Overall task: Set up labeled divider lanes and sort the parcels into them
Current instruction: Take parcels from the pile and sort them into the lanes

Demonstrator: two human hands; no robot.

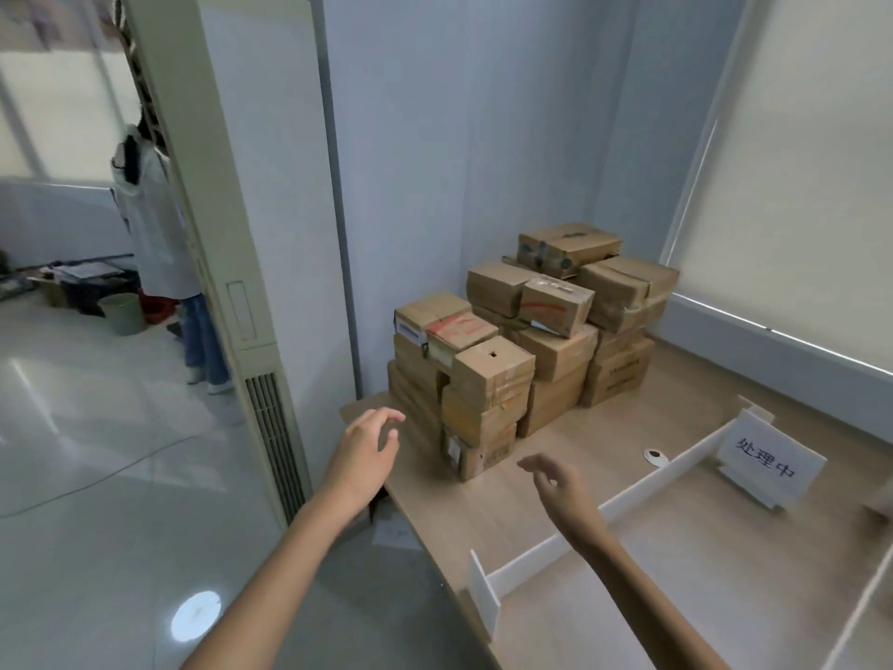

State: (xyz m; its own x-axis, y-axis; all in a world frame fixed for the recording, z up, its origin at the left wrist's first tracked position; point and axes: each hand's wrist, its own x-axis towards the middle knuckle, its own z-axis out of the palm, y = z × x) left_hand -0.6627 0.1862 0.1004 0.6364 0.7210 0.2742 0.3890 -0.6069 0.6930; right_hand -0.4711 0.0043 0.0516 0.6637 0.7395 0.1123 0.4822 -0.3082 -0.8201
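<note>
My left hand and right hand, both spread and empty, flank the parcels stacked on the table beside the divider. Pulling a low box could likely topple the uneven stack.

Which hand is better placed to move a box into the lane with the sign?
Probably the right hand: open above the table beside the white divider, nearer the sign. The left hand is at the table's left edge.
</note>
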